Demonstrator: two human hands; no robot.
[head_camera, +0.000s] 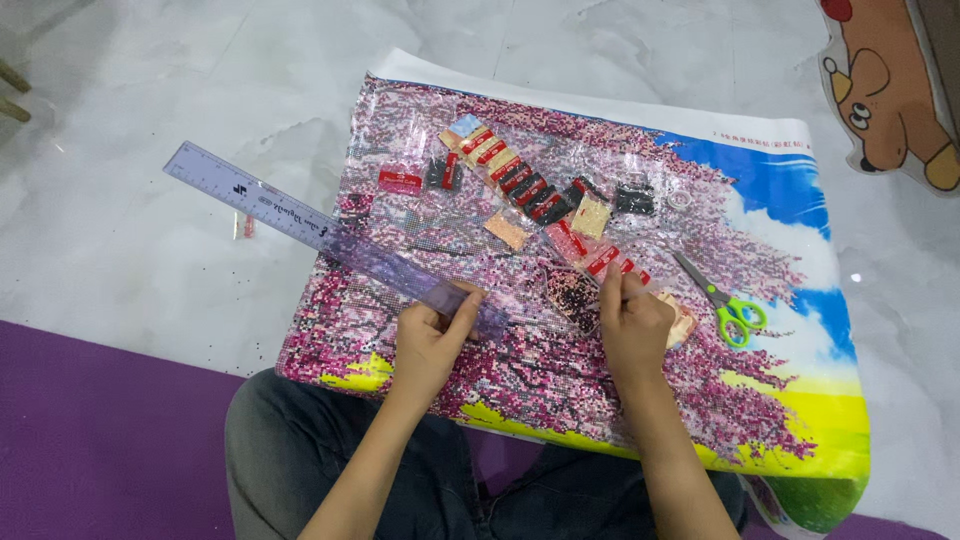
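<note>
While the work rests across the person's lap, these lines set it out:

Canvas: a large diamond-painting canvas (560, 370) printed with pink blossom trees, blue sky and yellow ground lies on the pale marble floor (120, 230), its near edge over the knees.

Left hand: left hand (432, 335) is curled around the near end of a long translucent purple plastic ruler (320, 232), fingers pressed together on it; the ruler slants up and left, past the canvas edge.

Right hand: right hand (632, 318) pinches something small over a dark bead tray (572, 297); what it pinches I cannot tell.

Progress: much of the blossom area looks filled, a judgement only.

Around: small red-labelled bead packets (520, 180) lie scattered on the canvas; green-handled scissors (722, 302) lie right of them.
</note>
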